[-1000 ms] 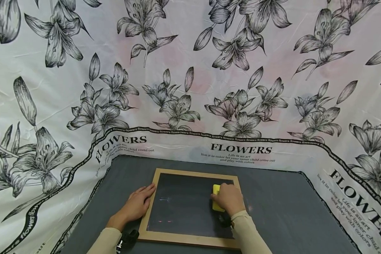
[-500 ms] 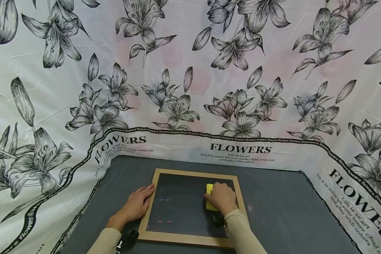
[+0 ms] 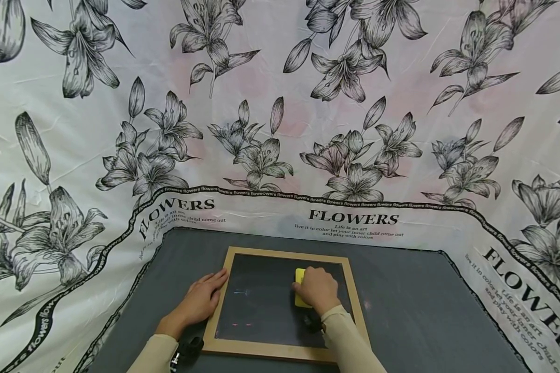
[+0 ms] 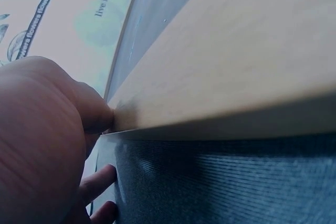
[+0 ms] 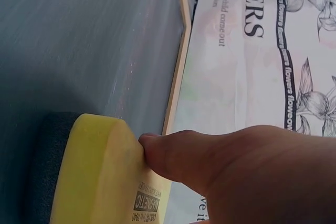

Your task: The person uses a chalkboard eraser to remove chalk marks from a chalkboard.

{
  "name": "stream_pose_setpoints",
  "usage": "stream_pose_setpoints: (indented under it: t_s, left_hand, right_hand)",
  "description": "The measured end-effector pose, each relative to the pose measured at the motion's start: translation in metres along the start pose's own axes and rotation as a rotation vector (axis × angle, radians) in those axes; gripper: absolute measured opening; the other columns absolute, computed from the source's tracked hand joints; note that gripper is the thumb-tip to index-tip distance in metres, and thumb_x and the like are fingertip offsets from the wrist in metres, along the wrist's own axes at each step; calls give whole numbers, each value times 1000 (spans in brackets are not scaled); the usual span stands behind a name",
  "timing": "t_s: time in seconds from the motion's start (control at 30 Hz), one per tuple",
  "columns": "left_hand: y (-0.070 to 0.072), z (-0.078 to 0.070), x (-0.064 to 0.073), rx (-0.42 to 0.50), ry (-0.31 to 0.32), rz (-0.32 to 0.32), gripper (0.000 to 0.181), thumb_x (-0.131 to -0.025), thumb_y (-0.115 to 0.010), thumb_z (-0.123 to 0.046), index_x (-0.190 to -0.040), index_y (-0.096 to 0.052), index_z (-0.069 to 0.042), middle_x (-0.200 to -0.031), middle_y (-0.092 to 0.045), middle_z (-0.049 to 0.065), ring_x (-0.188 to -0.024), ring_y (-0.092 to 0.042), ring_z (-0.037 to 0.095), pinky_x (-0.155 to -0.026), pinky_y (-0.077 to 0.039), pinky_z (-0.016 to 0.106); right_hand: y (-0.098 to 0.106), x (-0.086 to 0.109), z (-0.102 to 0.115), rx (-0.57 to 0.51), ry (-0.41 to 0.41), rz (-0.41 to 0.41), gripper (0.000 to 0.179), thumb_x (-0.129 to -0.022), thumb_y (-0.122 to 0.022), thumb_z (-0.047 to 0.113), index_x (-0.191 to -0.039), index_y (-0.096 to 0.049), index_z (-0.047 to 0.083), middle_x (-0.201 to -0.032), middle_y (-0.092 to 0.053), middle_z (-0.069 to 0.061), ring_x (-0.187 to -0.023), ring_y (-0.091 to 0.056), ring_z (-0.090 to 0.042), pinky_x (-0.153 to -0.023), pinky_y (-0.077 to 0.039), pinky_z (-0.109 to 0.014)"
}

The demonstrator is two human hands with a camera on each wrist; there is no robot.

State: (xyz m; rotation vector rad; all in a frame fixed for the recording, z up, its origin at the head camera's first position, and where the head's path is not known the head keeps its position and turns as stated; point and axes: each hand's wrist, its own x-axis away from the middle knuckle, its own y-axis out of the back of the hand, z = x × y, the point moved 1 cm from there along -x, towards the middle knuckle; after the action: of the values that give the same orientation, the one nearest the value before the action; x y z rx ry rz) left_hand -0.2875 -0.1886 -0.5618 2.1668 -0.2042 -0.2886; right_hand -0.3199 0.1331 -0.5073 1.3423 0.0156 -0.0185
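Observation:
A small blackboard with a light wooden frame lies on the grey table. My right hand grips a yellow board eraser, its dark felt side down on the board's surface, right of the middle. The thumb lies along the eraser's printed face in the right wrist view; the other fingers are mostly hidden. My left hand rests at the left side of the wooden frame, fingers stretched out and fingertips touching its edge. Faint marks show on the left part of the board.
Grey cloth covers the table around the board. Behind it and at both sides hangs a white curtain printed with lilies and lettering. A dark wrist device sits below the left hand.
My right hand has slid the eraser leftward across the board, from near the right frame edge toward the middle. The left hand and the board have stayed in place.

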Motion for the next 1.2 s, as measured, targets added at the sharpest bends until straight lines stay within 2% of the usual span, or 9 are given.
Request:
stream_pose_setpoints:
  t_s: [0.43,0.67,0.9,1.2]
  left_hand:
    - [-1,2,0,-8,-10,-6,54,-105,-61,-2,-158,-58,-3,-170,-50,13,-154,-46,50,-121,-31,79]
    - [-1,1,1,-5,-7,-7,54,-105,-62,-3,-159,-58,-3,-170,-50,12,-154,-46,51,-121,-30,79]
    - [0,1,0,-6,-7,-3,54,-105,-61,-2,-159,-58,-3,-170,-50,13,-154,-45,51,-121,-30,79]
    - [-1,2,-1,-9,-13,-6,54,-104,-62,-1,-158,-58,-3,-169,-51,14,-153,-46,51,-120,-31,79]
  right_hand:
    - [-8,-2,14,-5,10,-6,50,-91,-86,49,-101,-74,2,-78,-65,-9,-66,-62,-25,-61,-59,-44]
    - [-7,1,28,-21,10,-18,58,-91,-87,47,-114,-72,-3,-86,-68,-14,-73,-66,-28,-67,-62,-47]
    - [-9,1,37,-4,40,-22,50,-90,-88,47,-104,-75,1,-81,-67,-11,-68,-64,-26,-63,-60,-45]
    - [-16,1,50,1,68,-22,51,-90,-88,48,-106,-77,1,-83,-69,-10,-70,-65,-26,-67,-62,-46]
